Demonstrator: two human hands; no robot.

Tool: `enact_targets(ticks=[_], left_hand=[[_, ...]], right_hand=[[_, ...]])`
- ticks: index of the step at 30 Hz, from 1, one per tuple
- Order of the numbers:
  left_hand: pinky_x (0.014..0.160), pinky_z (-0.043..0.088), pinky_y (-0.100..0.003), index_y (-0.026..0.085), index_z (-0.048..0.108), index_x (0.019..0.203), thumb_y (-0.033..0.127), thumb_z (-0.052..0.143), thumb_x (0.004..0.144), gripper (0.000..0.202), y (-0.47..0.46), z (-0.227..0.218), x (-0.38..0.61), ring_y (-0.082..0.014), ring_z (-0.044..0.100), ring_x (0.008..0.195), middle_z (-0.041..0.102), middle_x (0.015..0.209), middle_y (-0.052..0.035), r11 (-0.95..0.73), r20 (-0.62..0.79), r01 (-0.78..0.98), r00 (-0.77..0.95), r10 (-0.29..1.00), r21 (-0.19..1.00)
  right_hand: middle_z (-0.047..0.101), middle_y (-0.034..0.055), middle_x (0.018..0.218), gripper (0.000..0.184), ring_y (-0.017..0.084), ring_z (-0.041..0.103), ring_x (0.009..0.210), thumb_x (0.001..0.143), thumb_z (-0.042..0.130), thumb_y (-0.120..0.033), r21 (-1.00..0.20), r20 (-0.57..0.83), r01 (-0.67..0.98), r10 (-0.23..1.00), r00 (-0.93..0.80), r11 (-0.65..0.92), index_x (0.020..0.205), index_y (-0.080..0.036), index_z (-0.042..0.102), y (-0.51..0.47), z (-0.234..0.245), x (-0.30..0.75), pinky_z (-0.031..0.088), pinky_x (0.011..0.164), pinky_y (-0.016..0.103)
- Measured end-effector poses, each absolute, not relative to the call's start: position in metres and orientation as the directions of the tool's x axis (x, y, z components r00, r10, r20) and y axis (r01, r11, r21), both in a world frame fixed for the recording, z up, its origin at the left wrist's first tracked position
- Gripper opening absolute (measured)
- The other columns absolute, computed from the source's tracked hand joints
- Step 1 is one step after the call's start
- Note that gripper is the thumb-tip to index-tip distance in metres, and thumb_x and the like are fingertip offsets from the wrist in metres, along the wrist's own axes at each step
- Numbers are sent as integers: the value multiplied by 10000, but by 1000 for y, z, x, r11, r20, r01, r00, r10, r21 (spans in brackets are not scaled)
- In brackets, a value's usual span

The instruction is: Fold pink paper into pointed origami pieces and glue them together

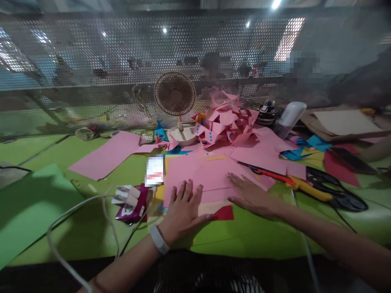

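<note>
Flat pink paper sheets [210, 173] on bright green table [244, 240]. Left hand [180, 212] palm-down on them, fingers [182, 193] spread, gripping nothing; right hand [253, 196] likewise, fingers stretched out. Beyond: jagged heap of pink paper pieces [226, 122], round beige fan [175, 93].

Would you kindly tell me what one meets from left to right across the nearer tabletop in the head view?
A large green paper sheet, a shiny purple pack, the left hand, the right hand, the black looped tool handles.
</note>
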State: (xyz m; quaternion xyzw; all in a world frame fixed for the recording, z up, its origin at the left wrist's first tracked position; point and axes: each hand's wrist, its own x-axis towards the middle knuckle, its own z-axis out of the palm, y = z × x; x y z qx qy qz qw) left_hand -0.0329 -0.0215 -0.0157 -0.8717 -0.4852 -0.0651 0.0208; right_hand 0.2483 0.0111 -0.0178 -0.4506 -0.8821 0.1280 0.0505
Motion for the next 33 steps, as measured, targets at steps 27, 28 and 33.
enact_targets(ticks=[27,28,33], left_hand=[[1047,138,-555,225,212,1412,730,304,754,835,-19,-17,-35,-355,132,1343,192,1480,-117,-563,127,826,556,821,19],[1050,133,-551,222,208,1413,728,304,755,836,-20,-16,-37,-346,135,1345,198,1478,-118,-560,126,828,554,823,18],[1049,159,-523,180,176,1422,718,294,765,858,-25,-10,-52,-318,145,1349,202,1476,-125,-517,90,856,516,852,-6]], right_hand=[[54,118,1491,794,245,50,1369,862,324,-588,-213,59,784,809,-585,582,1438,-122,38,0,-30,246,152,1111,417],[60,121,1490,794,245,58,1368,862,325,-588,-204,65,792,815,-576,576,1438,-119,47,-1,-31,250,158,1111,415],[88,131,1487,776,248,91,1364,868,318,-581,-206,60,804,827,-558,558,1436,-104,90,-4,-30,255,187,1107,409]])
